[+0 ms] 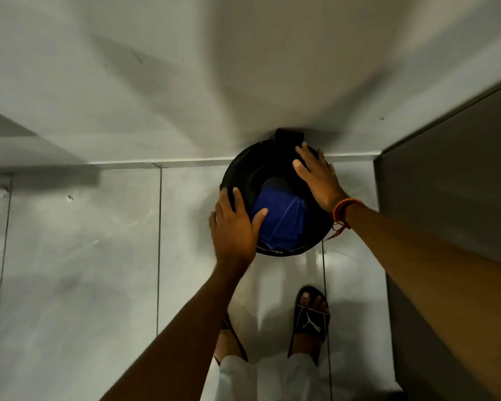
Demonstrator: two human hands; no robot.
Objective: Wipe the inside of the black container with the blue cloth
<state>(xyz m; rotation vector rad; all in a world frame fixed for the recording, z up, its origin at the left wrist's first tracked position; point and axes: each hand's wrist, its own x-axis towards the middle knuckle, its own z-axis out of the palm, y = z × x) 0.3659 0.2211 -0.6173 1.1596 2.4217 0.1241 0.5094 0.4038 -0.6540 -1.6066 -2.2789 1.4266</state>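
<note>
A round black container [243,166] stands on the pale tiled floor, right against the wall. Inside it lies a crumpled blue cloth [281,218], filling the near half of the opening; the dark bottom shows beyond it. My left hand [233,227] grips the container's near-left rim, fingers on the outside and thumb inside, touching the cloth's edge. My right hand [315,178] lies palm down over the far-right rim with its fingers spread. An orange thread band is on that wrist.
A black flap [288,138] stands up at the container's back edge against the white wall [185,82]. A dark panel [446,183] closes off the right side. My feet in black sandals [313,316] stand just before the container.
</note>
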